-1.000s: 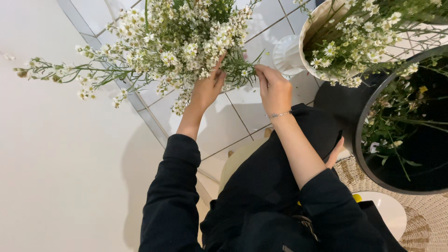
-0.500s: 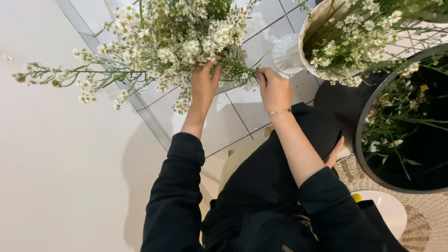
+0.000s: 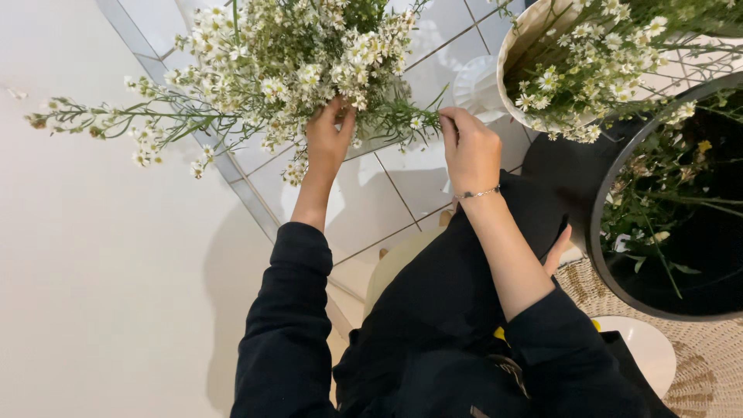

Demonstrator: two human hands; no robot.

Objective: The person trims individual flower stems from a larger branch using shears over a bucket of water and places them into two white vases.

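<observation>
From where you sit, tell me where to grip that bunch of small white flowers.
Grip the bunch of white flowers low on its gathered green stems, just under the blooms, coming from below. The stems converge there between the left hand and right hand, while the heads spread wide and look fragile.

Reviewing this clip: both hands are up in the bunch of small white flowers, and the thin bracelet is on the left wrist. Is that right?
Not quite. The bracelet is on the right wrist, just below the right hand, as the head view shows. The rest holds: the left hand and the right hand are both up in the bunch of small white flowers.
</observation>
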